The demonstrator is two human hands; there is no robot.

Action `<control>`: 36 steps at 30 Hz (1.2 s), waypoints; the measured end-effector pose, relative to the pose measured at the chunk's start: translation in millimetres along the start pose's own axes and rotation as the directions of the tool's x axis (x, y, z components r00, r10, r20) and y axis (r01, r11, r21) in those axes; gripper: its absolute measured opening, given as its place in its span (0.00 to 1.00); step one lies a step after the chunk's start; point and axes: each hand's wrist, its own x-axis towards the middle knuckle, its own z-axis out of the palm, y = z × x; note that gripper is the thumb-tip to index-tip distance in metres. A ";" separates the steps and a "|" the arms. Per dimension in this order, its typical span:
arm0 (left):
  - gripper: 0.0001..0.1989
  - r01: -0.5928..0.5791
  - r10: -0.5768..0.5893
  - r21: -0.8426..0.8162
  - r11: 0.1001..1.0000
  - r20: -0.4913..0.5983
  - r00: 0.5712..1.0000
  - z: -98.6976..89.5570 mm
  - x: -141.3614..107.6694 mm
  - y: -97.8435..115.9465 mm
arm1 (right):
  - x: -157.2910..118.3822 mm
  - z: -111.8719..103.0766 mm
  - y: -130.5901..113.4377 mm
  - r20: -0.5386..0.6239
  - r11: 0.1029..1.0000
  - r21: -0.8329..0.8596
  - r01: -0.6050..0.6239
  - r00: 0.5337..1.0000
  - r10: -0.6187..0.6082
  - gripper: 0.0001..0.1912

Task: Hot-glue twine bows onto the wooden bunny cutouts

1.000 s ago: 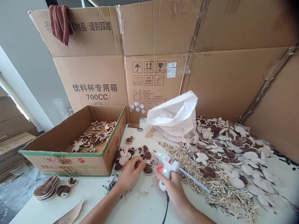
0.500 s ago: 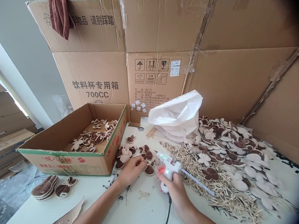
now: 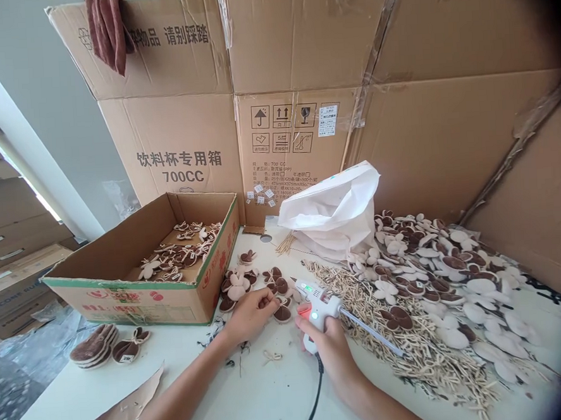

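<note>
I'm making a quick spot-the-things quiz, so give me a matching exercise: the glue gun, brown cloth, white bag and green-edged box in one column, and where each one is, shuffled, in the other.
1. Glue gun
2. Brown cloth
3. White bag
4. Green-edged box

A. On the table's left side
B. Draped over the cardboard wall
C. Just behind the cord pile
D. In the right hand

Pairs: 1-D, 2-B, 3-C, 4-A

Reads “请别踩踏” at upper left and “饮料杯专用箱” over “700CC” below, on the cardboard screen. Shows umbrella sign, upward arrows, glass and “5层” at centre. Reads “SILICONE RU” on a far-left box.
</note>
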 end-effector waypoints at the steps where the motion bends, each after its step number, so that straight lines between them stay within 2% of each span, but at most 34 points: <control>1: 0.17 0.001 -0.001 0.006 1.000 -0.001 1.000 0.3 0.4 -0.6 | 0.2 0.0 0.2 -0.002 1.000 0.002 0.000 1.000 0.000 0.19; 18: 0.16 -0.010 0.010 0.073 0.997 -0.002 1.000 0.7 -1.4 5.0 | -3.7 -0.3 -7.6 0.045 1.000 0.014 -0.018 0.999 0.017 0.16; 25: 0.16 0.006 0.002 0.139 0.990 -0.056 0.998 4.3 -4.2 7.4 | -3.5 -0.8 -7.9 0.060 1.000 0.012 -0.025 0.998 0.024 0.17; 31: 0.19 -0.015 0.042 0.225 0.974 -0.115 0.993 10.0 -8.2 9.3 | -1.3 -1.7 -4.1 0.034 0.999 -0.003 -0.036 0.999 0.036 0.18; 36: 0.15 -0.036 0.079 0.282 0.959 -0.141 0.987 14.6 -8.7 7.0 | -0.8 -0.8 -1.6 0.004 1.000 0.013 -0.025 1.000 0.025 0.19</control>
